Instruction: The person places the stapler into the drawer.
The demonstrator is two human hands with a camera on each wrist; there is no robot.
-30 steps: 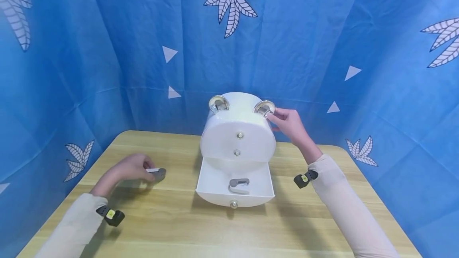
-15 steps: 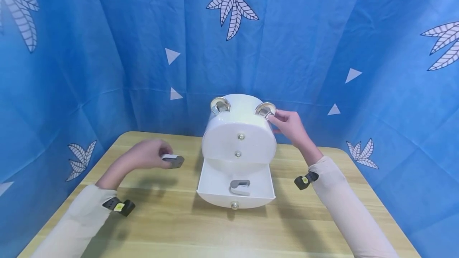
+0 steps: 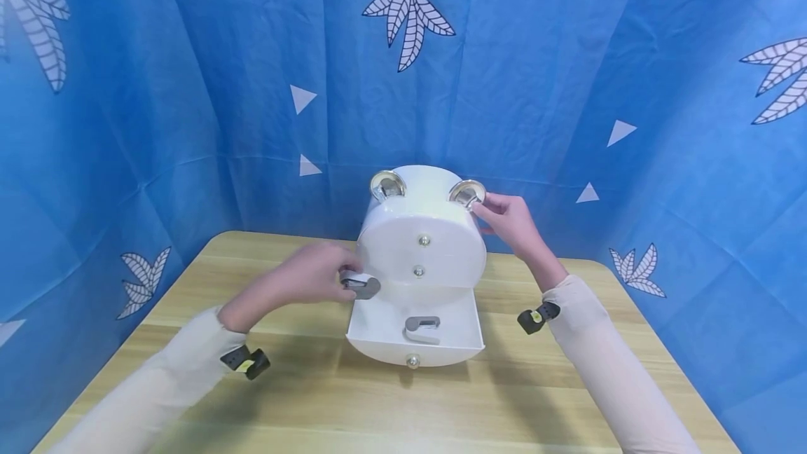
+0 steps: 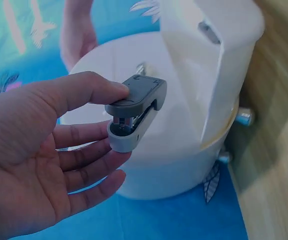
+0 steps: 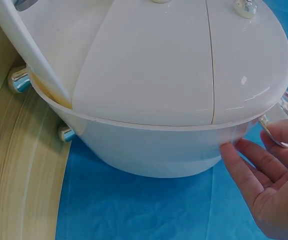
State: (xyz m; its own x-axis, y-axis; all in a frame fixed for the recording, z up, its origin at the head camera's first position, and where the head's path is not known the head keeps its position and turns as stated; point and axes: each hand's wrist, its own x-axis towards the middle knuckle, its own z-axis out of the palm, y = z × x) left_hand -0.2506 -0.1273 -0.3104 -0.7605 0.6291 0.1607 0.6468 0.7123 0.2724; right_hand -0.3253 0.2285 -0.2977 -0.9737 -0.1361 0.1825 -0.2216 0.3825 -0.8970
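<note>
My left hand (image 3: pixel 318 273) pinches a small grey stapler (image 4: pixel 143 91) between thumb and fingers. In the head view the stapler overlaps the left rear edge of the pulled-out drawer (image 3: pixel 378 324). A second grey stapler (image 3: pixel 422 328) lies in that drawer. The drawer belongs to a rounded white box (image 3: pixel 403 247) with two shiny ear-shaped pieces on top. My right hand (image 3: pixel 512 224) grips the right ear (image 3: pixel 468 192) with the thumb in front. In the right wrist view, its fingertips (image 5: pixel 227 148) come up to the side of the box.
Round metallic knobs sit on the box front, and another knob (image 3: pixel 412 361) is on the drawer face. The box stands on a wooden table (image 3: pixel 416 412). A blue patterned curtain (image 3: pixel 536 90) hangs behind it and along both sides.
The left hand has lifted the stapler off the table at left and carried it right to the drawer's edge. The right hand stays on the ear.
</note>
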